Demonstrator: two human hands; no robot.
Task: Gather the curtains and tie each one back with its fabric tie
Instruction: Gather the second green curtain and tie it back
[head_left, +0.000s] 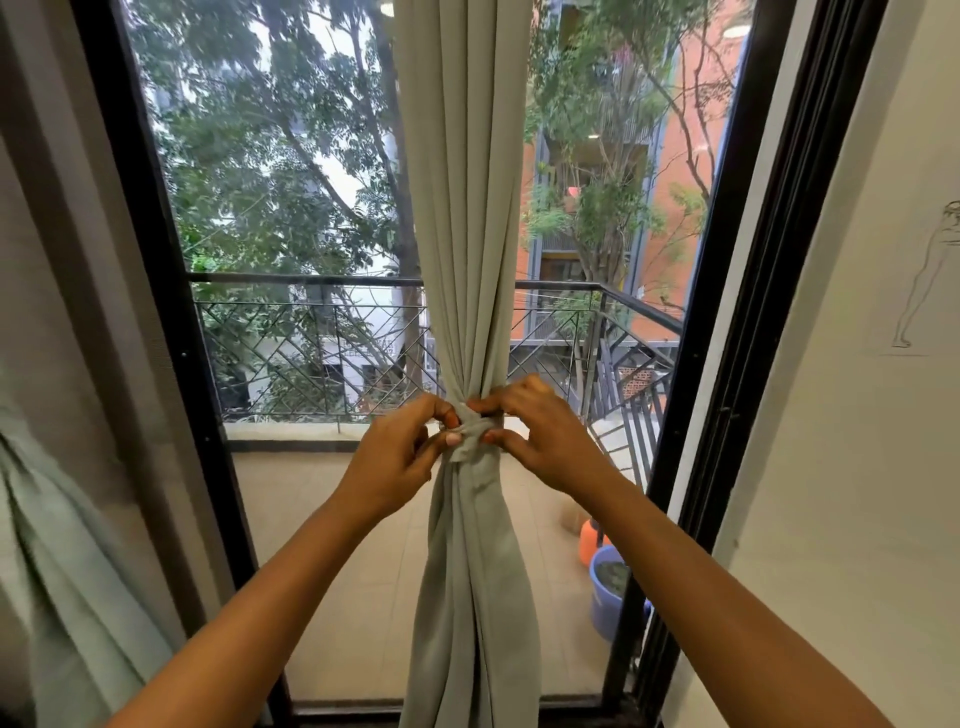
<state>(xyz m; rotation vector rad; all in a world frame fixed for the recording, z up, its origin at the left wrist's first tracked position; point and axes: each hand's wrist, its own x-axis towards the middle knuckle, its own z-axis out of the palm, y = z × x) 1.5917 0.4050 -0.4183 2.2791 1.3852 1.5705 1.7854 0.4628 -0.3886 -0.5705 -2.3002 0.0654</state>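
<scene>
Beige tiled balcony floor (363, 623) beyond the glass. Blue bucket (608, 608) stands on it at right, orange container (591, 543) just behind the bucket.

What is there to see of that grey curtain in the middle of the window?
The curtain is pale grey-green cloth, soft-looking, hanging in long vertical folds before the glass door. It is gathered into a narrow bundle, cinched by a matching fabric tie, and widens below. The left hand and right hand pinch the tie's knot.

Soft daylight — blurred, warped edges
</scene>
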